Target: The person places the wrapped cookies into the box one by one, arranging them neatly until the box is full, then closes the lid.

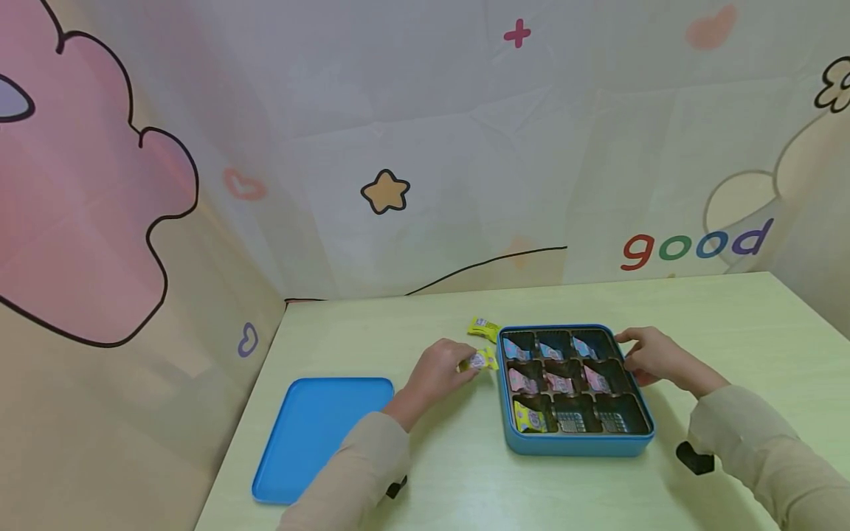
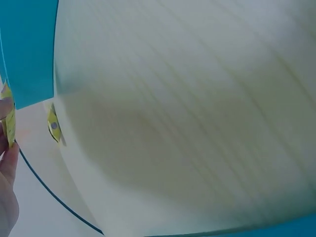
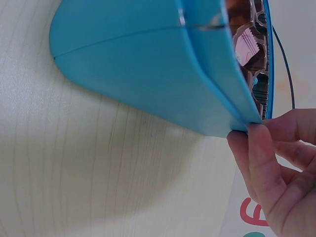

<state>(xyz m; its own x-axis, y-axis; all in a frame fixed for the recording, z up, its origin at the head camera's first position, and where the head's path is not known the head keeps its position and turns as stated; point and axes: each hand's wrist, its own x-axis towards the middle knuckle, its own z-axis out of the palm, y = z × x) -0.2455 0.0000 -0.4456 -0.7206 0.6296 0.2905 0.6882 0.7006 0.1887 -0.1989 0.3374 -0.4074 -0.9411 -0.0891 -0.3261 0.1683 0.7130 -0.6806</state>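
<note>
Nearest to you, your beige sleeves (image 1: 361,468) reach in across a pale table (image 1: 458,479), where a blue lid (image 1: 315,439) lies flat on the left, well apart from the blue tin (image 1: 578,446), most likely set there to leave the middle free for your hands. The tin sits square to you and uncovered, all nine compartments in plain sight. In its front row a yellow sweet (image 1: 529,417) fills the left compartment, while its two neighbors show only their gridded bottoms. Pink sweets (image 1: 522,382) line the middle row and blue sweets (image 1: 516,349) the back one, an order that looks sorted by color. Just outside the tin's left wall, your left hand (image 1: 438,371) pinches a yellow packet (image 1: 485,359) between thumb and fingers, a light grip that seems chosen to spare the wrapper and leave its end showing. Opposite, your right hand (image 1: 654,358) grips the tin by its far right corner, thumb and fingers bent against the edge, probably to steady it. Beyond your left hand a loose packet (image 1: 483,329) lies by the far left corner, within easy reach; whether it touches the tin is hard to tell. Behind everything hangs a printed sheet (image 1: 451,147) reading "good."
</note>
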